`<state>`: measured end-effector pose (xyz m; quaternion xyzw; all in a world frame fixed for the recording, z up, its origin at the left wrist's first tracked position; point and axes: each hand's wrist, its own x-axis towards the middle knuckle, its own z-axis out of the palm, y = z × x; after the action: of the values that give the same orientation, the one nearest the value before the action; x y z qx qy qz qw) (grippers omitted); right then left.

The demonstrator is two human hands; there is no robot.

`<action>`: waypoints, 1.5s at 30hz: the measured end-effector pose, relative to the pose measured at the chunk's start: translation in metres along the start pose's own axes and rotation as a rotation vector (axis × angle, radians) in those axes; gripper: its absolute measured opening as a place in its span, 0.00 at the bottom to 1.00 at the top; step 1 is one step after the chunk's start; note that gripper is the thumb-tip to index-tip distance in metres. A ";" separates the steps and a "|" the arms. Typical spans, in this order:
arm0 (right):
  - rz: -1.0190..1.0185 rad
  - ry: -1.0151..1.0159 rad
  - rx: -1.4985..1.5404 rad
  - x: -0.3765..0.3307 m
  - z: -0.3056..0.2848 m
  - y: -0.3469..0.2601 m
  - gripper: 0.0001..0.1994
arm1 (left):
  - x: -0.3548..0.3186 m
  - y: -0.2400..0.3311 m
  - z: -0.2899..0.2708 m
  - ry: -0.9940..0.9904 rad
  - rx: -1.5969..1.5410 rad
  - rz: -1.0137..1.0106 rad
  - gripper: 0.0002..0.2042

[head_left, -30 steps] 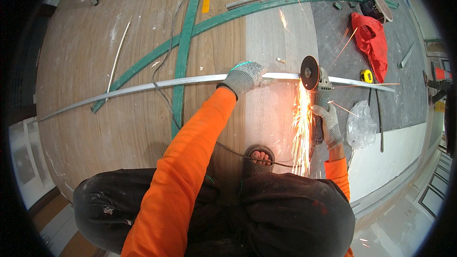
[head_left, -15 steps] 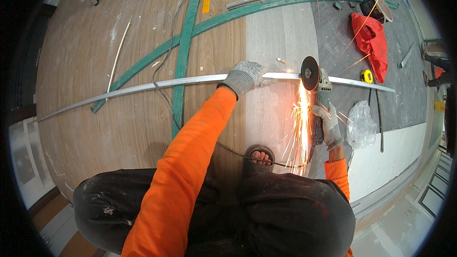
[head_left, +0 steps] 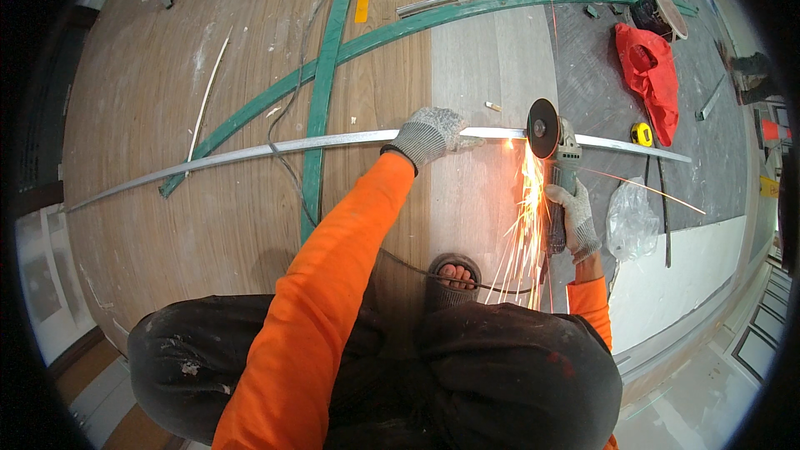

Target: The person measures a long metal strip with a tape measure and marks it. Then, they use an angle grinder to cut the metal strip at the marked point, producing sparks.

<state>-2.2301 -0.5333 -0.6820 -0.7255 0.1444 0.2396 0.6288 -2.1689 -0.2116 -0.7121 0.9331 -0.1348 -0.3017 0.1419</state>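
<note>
A long silvery metal bar (head_left: 333,140) lies crosswise in front of me, resting over green strips. My left hand (head_left: 430,135), in a grey knit glove, is closed around it left of the cut. My right hand (head_left: 575,218), gloved too, grips an angle grinder (head_left: 566,158) by its dark body. The grinder's disc (head_left: 542,128) stands upright against the bar. From that contact a bright stream of sparks (head_left: 528,217) sprays down toward my foot (head_left: 457,275), which is in an open-toed sandal.
Two green strips (head_left: 467,8) cross on the wood-look floor. Right of the bar's cut are a yellow tape measure (head_left: 642,134), a red bag (head_left: 648,75), a bucket (head_left: 658,15) and clear plastic (head_left: 631,221). A cord (head_left: 292,100) runs over the bar.
Both hands, the bar and the grinder stay in place. The sparks have changed shape, with a long streak now flying right. At the far right edge, a person's legs have shifted.
</note>
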 end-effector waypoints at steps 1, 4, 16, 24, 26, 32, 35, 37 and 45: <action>-0.002 0.033 0.013 -0.003 0.005 -0.004 0.23 | 0.000 0.000 0.000 -0.011 -0.006 -0.007 0.36; 0.011 0.083 0.026 -0.011 0.013 -0.012 0.22 | 0.004 0.000 -0.003 -0.093 -0.018 -0.037 0.39; 0.027 0.030 0.070 -0.005 0.007 -0.006 0.21 | 0.003 0.002 -0.001 -0.038 -0.068 -0.048 0.37; -0.028 0.007 -0.030 -0.002 0.005 -0.002 0.18 | 0.005 -0.007 0.006 0.003 -0.056 0.027 0.41; 0.003 0.015 -0.037 -0.003 0.007 -0.007 0.18 | 0.005 -0.009 0.008 0.021 -0.047 0.030 0.41; 0.024 0.030 -0.021 -0.004 0.005 -0.007 0.18 | 0.005 -0.001 0.000 -0.062 -0.039 -0.016 0.40; 0.019 0.027 -0.044 -0.002 0.002 -0.005 0.20 | 0.007 0.000 0.000 -0.093 -0.026 -0.046 0.40; 0.008 0.015 -0.014 -0.001 0.000 -0.003 0.21 | 0.008 0.001 -0.001 -0.108 -0.020 -0.052 0.40; 0.000 -0.019 0.055 -0.002 0.004 -0.004 0.20 | 0.007 -0.001 0.000 -0.065 -0.039 -0.047 0.38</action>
<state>-2.2307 -0.5289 -0.6779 -0.7056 0.1451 0.2426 0.6498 -2.1637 -0.2129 -0.7159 0.9228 -0.1116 -0.3375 0.1486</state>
